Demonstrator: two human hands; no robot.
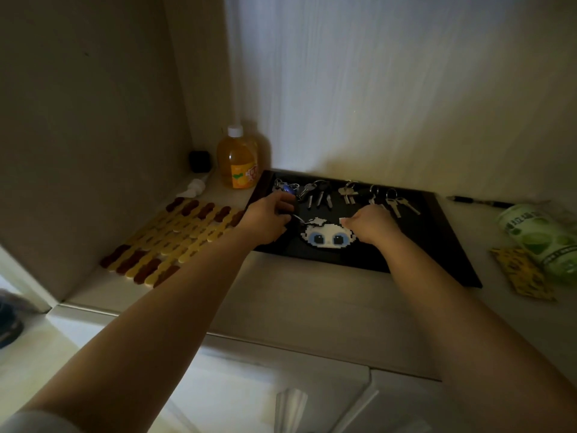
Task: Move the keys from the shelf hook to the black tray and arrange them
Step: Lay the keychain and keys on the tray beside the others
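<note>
On the shelf, both hands reach into the black tray (449, 245) where the keys lie.

Several bunches of keys (318, 192) are spread in a row along the tray's far edge, from a bunch with a blue fob at the left to a pair of long silver keys at the right. The left hand (268, 221) has its fingers curled round a dark fob at the left end of the row. The right hand (371, 225) is curled too, its fingertips pinching the top corner of a white pixel charm (327, 234) with big blue eyes that lies flat in the tray's middle. A bottle of orange drink (239, 160) stands just beyond the tray's left corner, a yellow and brown mat (175, 239) lies to the left, and a green can (543, 239) and a pen (477, 201) lie to the right.
</note>
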